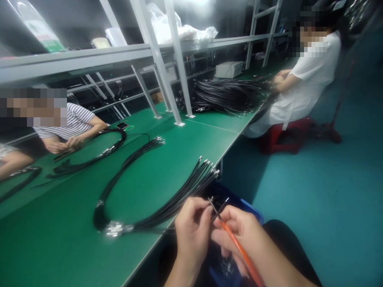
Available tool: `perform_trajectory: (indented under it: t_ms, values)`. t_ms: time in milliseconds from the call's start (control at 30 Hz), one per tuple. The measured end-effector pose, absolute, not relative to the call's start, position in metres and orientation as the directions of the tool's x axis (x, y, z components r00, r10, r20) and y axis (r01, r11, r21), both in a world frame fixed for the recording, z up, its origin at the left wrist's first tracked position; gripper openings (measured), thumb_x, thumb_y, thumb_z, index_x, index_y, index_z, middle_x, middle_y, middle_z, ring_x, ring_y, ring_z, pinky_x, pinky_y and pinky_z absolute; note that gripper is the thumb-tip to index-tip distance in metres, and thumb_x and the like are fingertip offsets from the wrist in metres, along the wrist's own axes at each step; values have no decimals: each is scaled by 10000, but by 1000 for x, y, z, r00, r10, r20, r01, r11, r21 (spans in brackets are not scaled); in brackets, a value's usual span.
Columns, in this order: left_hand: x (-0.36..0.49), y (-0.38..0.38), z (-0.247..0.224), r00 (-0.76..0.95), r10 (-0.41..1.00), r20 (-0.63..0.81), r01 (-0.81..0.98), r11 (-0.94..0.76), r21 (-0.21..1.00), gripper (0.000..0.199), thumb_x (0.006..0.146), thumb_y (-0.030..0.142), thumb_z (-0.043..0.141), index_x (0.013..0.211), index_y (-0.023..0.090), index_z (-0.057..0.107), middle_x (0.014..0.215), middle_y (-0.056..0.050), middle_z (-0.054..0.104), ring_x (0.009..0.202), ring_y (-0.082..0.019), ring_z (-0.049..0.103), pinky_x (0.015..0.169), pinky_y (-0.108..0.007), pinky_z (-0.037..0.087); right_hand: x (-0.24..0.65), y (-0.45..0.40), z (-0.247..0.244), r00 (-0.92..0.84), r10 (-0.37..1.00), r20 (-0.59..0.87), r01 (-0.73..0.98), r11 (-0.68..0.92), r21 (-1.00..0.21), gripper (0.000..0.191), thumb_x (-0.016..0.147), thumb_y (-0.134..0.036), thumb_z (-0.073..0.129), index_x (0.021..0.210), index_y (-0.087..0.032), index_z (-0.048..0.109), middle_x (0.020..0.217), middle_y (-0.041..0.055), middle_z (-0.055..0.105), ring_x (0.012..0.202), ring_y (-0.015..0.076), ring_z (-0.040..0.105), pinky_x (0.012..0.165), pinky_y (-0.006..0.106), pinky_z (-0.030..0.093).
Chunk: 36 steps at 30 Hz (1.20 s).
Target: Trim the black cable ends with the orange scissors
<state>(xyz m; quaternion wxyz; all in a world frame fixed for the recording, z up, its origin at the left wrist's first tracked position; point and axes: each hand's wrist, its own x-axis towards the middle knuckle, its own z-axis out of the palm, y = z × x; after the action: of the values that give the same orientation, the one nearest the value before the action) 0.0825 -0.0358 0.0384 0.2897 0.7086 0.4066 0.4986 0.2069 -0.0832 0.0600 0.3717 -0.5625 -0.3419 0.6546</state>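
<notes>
At the edge of a green worktop (68, 243), a person's left hand (191, 231) pinches a small piece (212, 198), too indistinct to name, between thumb and forefinger, while the right hand (248, 225) curls its fingers around an orange-handled tool (239, 244), the two thin metal tips spread in a V just beside the left thumb. The small piece and the tool are held in front of the worktop's edge, above a blue bin (253, 212) partly hidden by the hands. To the left of the hands, a bundle (100, 217) of black cables lies in a wide curve on the worktop, bound near its bend with a shiny wrap (115, 229), one fanned end of metal-tipped cables reaching the edge just beyond the left hand. Across the worktop, a co-worker in a striped shirt (79, 119) bends over a second loop (121, 141) of cable, near a phone (122, 126); another person's forearm (14, 162) enters at far left. Farther along, a co-worker in white (309, 87) sits on a red stool (283, 135), hands at a large heap (227, 93) of black cables. A shelf (74, 61) above the worktop carries a bottle (38, 28) and a plastic bag (194, 34).
</notes>
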Motion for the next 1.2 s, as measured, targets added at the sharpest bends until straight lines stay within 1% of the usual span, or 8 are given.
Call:
perform_trajectory:
  t_ms: [67, 167, 233, 333, 467, 633, 833, 1200]
  values:
    - [81, -35, 37, 177, 857, 484, 323, -515, 794, 68, 844, 120, 569, 833, 185, 587, 783, -1, 593, 711, -142, 572, 643, -232, 451, 209, -87, 53, -31, 906, -422, -82, -423, -902, 206, 706, -243, 662, 787, -177, 485, 551, -53, 556, 365, 55, 431, 356, 166, 340]
    - [80, -35, 35, 190, 835, 516, 366, -548, 752, 74, 839, 112, 580, 845, 186, 584, 799, -5, 595, 725, -148, 576, 656, -235, 450, 212, -89, 48, 205, 949, -238, -90, -224, -970, 246, 704, -281, 697, 834, -182, 512, 673, -20, 575, 578, 100, 537, 530, 194, 446]
    - [81, -36, 34, 211, 812, 545, 388, -581, 715, 93, 835, 94, 580, 857, 184, 578, 806, -8, 590, 719, -146, 573, 646, -233, 448, 212, -85, 50, 360, 923, -134, -116, -98, -988, 299, 714, -336, 705, 892, -193, 512, 747, 0, 595, 660, 126, 569, 602, 219, 477]
    - [84, -38, 32, 257, 758, 600, 430, -646, 631, 141, 825, 55, 579, 877, 184, 555, 820, -11, 577, 721, -139, 568, 646, -229, 443, 210, -77, 58, 436, 899, -47, -165, 29, -986, 331, 731, -349, 707, 954, -209, 508, 812, 15, 620, 734, 150, 599, 665, 244, 493]
    - [87, -41, 29, 288, 701, 652, 495, -692, 526, 162, 818, 37, 568, 884, 180, 531, 807, -16, 567, 696, -135, 559, 630, -231, 433, 206, -70, 65, 438, 894, -92, -255, 26, -967, 359, 698, -318, 737, 955, -207, 513, 749, -2, 606, 675, 147, 598, 557, 219, 468]
    - [90, -43, 31, 277, 698, 661, 558, -677, 481, 108, 837, 77, 547, 839, 185, 535, 761, -22, 574, 635, -147, 555, 590, -245, 421, 206, -66, 60, 385, 899, -207, -377, -51, -925, 390, 667, -298, 758, 941, -195, 501, 655, -35, 556, 443, 72, 438, 374, 178, 339]
    - [90, -41, 41, 334, 844, 419, 515, -536, 669, 140, 876, 129, 516, 892, 210, 629, 836, -40, 621, 714, -167, 591, 620, -244, 430, 208, -62, 54, 396, 897, -196, -423, -11, -906, 336, 711, -277, 722, 933, -186, 487, 657, -40, 547, 464, 65, 443, 423, 176, 356]
    - [93, -42, 44, 298, 874, 385, 638, -482, 600, 130, 812, 152, 588, 694, 195, 556, 663, 0, 565, 589, -151, 536, 520, -244, 340, 210, -67, 50, 354, 920, -167, -484, 27, -875, 389, 661, -159, 724, 961, -213, 484, 754, -31, 581, 551, 79, 483, 504, 189, 389]
